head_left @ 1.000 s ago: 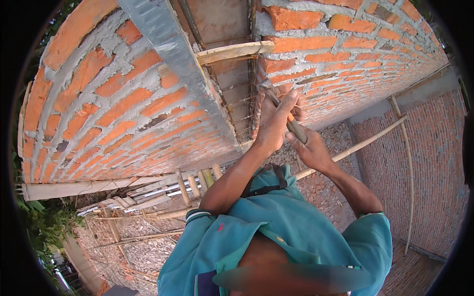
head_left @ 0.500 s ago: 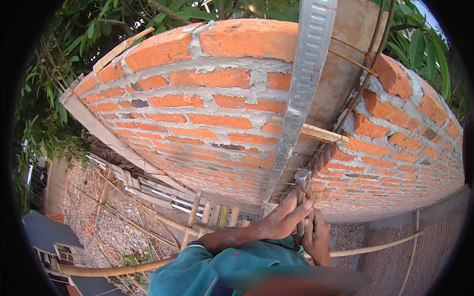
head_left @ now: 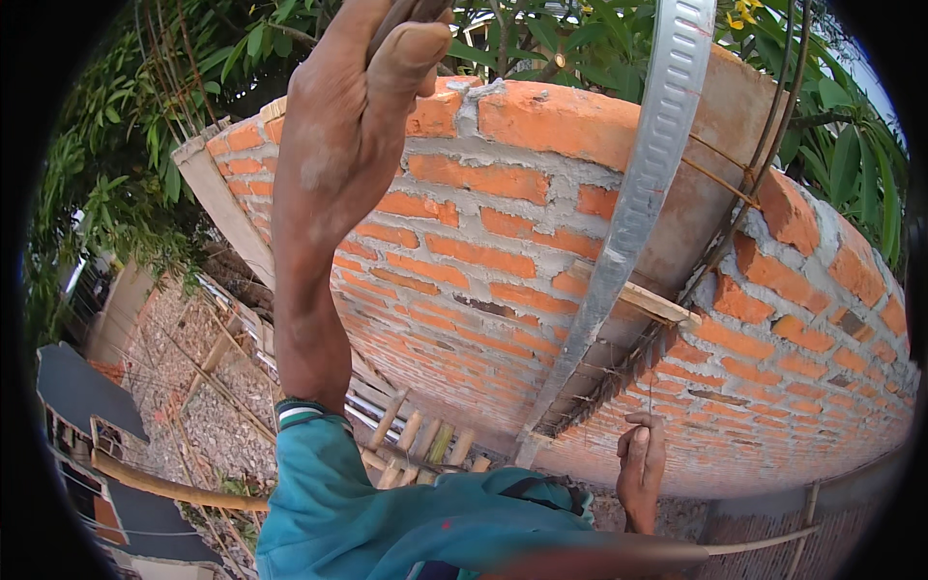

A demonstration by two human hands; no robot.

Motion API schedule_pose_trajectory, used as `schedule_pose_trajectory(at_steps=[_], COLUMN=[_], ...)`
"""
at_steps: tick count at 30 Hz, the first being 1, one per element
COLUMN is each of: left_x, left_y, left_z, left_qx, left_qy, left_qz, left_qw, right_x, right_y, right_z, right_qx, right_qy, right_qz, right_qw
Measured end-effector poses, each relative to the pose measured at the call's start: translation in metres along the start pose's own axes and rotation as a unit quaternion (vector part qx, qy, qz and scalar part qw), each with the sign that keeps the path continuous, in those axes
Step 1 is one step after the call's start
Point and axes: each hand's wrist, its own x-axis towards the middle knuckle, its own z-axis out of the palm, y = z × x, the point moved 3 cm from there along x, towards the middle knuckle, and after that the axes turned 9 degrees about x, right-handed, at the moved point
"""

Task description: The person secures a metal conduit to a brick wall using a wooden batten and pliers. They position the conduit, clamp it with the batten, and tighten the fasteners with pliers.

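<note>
My left hand [head_left: 338,145] is raised high at the top left, in front of the brick wall [head_left: 527,121]. Its fingers are closed around the dark handles of pincers [head_left: 411,17]; the tool's head lies beyond the upper edge. Lower down at the right, my right hand [head_left: 642,464] has its fingertips pinched together on a thin wire [head_left: 651,391], which rises from them and is hard to see. Between the hands, a long ribbed metal strip [head_left: 643,188] slants down along the column gap, with a short wooden slat [head_left: 657,303] across it.
Rusty steel bars [head_left: 773,106] stand along the column board [head_left: 720,116]. A second brick wall [head_left: 802,329] runs off to the right. Bamboo poles [head_left: 184,493] and rubble ground [head_left: 164,358] lie far below. Leafy branches [head_left: 831,145] hang behind the walls.
Both hands were together on the pincers low by the column. My left hand has swung up and left with them, while my right hand has let go and pinches the wire.
</note>
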Motion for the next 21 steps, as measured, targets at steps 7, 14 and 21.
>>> schedule_pose_trajectory(at_steps=[7,14,21], left_x=[0.057,0.041,-0.048], left_y=[-0.066,-0.077,-0.035], left_z=[0.080,0.087,0.062], left_qx=[0.102,0.114,-0.014], left_qy=[-0.265,-0.226,0.166], left_qz=[0.122,0.129,0.061], left_qw=[0.951,0.959,0.984], right_x=[-0.019,-0.023,-0.013], right_y=[-0.001,0.008,-0.012], right_z=[0.017,0.003,0.014], right_qx=[-0.036,0.003,0.011], right_qy=[-0.040,0.008,0.021], right_qz=[-0.031,0.026,-0.011], right_qw=[0.998,1.000,1.000])
